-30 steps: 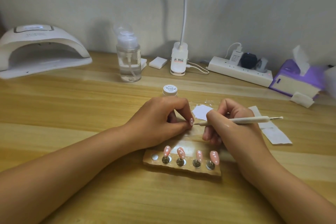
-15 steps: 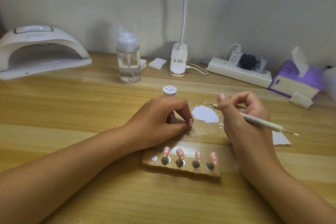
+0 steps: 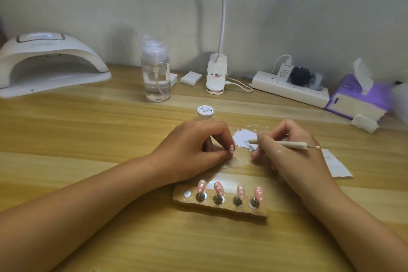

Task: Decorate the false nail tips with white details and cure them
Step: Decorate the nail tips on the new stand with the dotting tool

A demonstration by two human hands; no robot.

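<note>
My left hand [image 3: 194, 148] pinches a pink false nail tip [image 3: 298, 149] with white dots, held on its stand just above the table. My right hand [image 3: 284, 150] grips a cream dotting pen [image 3: 287, 144]; its metal point touches a patch of white gel [image 3: 244, 138] on a clear palette sheet [image 3: 236, 162]. In front, a wooden holder [image 3: 220, 207] carries several pink nail tips [image 3: 218, 187] with white dots on metal stands; its leftmost slot is bare. A white gel jar [image 3: 205, 112] stands behind my left hand.
A white curing lamp [image 3: 50, 64] sits at the back left. A clear pump bottle [image 3: 156, 77], a lamp base [image 3: 216, 75], a power strip [image 3: 289, 88] and a purple tissue box [image 3: 357, 97] line the back. A paper scrap [image 3: 335, 165] lies right.
My right hand first swung the pen away from the held nail tip toward the white gel, then turned it so its point now touches the gel patch. My left hand stayed still.
</note>
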